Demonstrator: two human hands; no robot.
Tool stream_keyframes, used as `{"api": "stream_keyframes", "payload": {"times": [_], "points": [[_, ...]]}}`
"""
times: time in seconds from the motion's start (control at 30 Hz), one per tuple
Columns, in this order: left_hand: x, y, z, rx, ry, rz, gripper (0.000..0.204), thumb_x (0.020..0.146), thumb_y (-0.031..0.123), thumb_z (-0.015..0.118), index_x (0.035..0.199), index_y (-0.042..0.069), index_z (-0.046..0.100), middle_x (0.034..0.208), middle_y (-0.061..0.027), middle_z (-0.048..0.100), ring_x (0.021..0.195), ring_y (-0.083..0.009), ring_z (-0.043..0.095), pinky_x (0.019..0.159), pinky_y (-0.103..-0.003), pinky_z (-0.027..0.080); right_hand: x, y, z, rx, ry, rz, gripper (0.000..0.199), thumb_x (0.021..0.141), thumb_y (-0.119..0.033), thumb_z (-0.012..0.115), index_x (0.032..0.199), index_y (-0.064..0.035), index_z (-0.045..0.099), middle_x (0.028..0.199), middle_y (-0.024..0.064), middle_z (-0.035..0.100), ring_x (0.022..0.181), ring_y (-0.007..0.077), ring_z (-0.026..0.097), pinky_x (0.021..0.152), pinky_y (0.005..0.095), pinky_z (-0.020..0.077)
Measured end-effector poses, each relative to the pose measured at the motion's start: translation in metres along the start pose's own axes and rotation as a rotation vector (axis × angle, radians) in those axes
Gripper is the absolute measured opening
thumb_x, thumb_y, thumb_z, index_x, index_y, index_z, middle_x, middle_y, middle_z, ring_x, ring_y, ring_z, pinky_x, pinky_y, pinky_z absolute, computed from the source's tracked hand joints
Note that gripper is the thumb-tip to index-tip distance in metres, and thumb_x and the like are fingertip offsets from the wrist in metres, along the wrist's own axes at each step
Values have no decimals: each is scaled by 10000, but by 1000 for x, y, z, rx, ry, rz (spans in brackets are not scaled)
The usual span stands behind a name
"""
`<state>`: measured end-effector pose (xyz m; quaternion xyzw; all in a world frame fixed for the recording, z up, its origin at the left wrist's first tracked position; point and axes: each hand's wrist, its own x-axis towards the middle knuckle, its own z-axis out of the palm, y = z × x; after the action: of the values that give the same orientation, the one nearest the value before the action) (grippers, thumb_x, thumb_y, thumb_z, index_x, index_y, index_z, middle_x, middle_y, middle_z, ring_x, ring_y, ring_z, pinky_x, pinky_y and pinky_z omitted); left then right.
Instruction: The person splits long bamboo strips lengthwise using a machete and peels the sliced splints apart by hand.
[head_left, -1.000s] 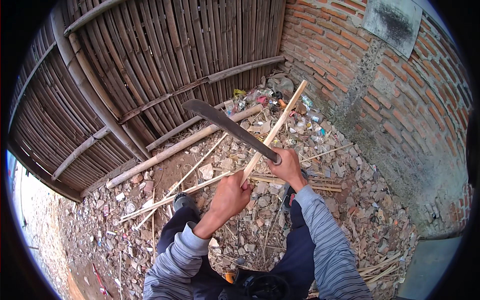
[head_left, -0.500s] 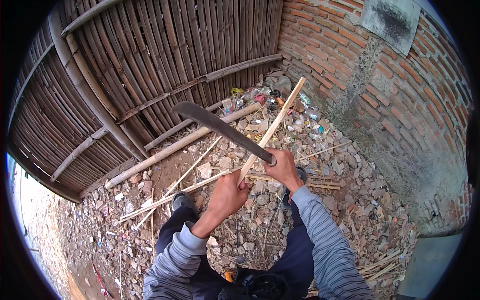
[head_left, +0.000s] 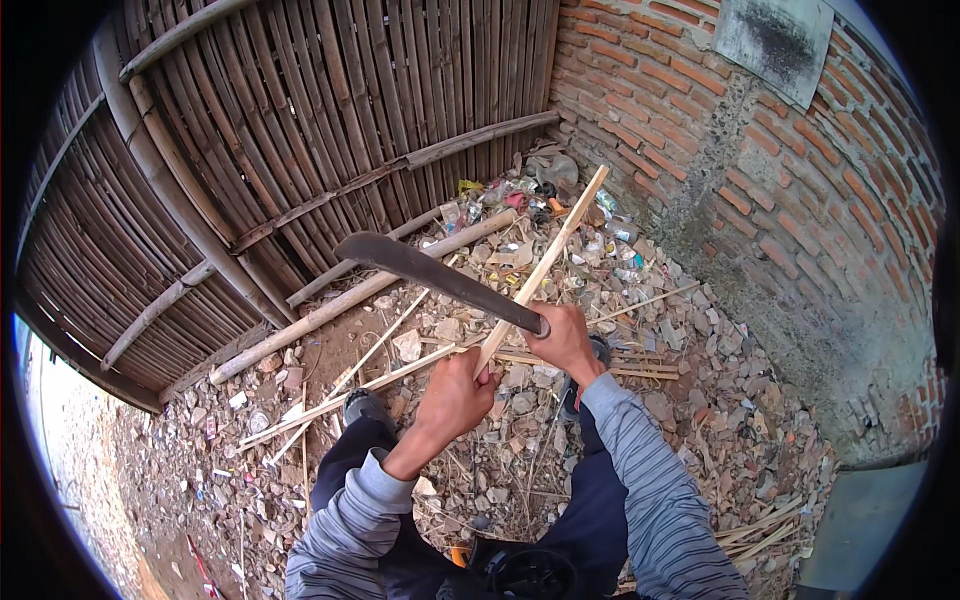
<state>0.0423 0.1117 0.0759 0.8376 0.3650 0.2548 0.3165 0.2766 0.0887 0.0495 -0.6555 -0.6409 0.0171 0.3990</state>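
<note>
Bamboo strip [head_left: 545,262] gripped by left hand [head_left: 455,392] — right hand [head_left: 565,335] clenches machete [head_left: 430,272].

Grey striped long sleeves [head_left: 650,470], dark trousers [head_left: 345,470].

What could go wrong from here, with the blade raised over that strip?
The left hand grips the bamboo strip just below where the machete in the right hand crosses it, so a slip may cut fingers. The strip stands free, so it may twist. Loose rubble makes poor footing.

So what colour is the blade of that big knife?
Dark grey, almost black, blade; the head view shows it best.
</note>
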Motion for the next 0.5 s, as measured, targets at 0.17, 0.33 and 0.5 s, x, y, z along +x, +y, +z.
{"api": "stream_keyframes", "payload": {"times": [0.17, 0.33, 0.5], "points": [[-2, 1, -2, -29, -13, -4, 296, 860, 124, 771, 744, 8, 525, 634, -201, 592, 606, -388, 633, 614, -454, 499, 8, 8, -8, 67, 91, 95, 98, 792, -101, 719, 819, -8, 701, 603, 174, 583, 556, 358, 645, 545, 417, 459], [-2, 1, -4, -33, -38, -26, 305, 863, 129, 775, 742, 9, 522, 644, -201, 597, 611, -387, 633, 612, -453, 498, 1, -7, -4, 89, 69, 141, 110, 789, -150, 750, 864, -69, 756, 658, 176, 671, 632, 388, 696, 589, 452, 537], [-5, -1, -5, -88, -52, -25, 309, 859, 133, 783, 745, 12, 523, 664, -202, 607, 629, -388, 639, 621, -456, 499, -7, -17, 8, -7, 9, -41, 144, 739, -155, 759, 876, -111, 769, 672, 164, 692, 632, 377, 704, 595, 452, 552]]}}
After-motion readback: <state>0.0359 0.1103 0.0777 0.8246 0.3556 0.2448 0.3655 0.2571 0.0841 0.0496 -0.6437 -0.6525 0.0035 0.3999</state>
